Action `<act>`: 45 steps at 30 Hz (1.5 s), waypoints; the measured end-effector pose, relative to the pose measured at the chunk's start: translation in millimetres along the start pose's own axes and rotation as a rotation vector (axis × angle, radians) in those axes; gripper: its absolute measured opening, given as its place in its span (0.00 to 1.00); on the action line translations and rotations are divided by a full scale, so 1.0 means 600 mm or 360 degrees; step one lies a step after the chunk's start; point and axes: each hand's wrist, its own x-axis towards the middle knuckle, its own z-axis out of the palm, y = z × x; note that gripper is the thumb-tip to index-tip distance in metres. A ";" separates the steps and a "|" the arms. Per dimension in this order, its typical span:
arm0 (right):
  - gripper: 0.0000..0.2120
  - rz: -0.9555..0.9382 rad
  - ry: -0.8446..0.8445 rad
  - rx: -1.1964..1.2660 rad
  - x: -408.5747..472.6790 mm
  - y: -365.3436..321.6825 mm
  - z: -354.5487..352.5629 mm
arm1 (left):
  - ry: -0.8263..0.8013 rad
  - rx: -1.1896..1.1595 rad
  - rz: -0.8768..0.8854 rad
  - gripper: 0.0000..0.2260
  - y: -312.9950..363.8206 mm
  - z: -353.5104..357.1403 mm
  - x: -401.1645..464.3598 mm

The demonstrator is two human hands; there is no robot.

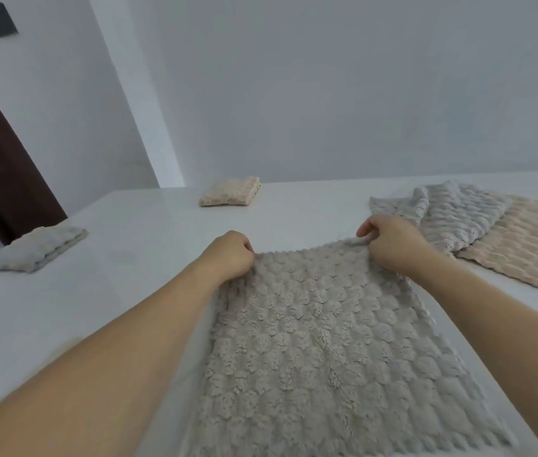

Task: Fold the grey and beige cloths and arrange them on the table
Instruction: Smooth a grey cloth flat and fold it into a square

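Head view: the left hand (228,255) and right hand (389,242) each pinch a far corner of the grey cloth (323,351) spread flat on the white surface (135,232); a folded beige cloth (229,191) lies beyond

Plain white walls (327,94), a dark brown door (0,173) at left.
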 end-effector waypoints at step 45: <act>0.28 -0.0394 -0.0414 -0.0897 -0.134 0.007 0.077 | -0.0066 0.0517 0.0351 0.27 0.029 0.109 -0.185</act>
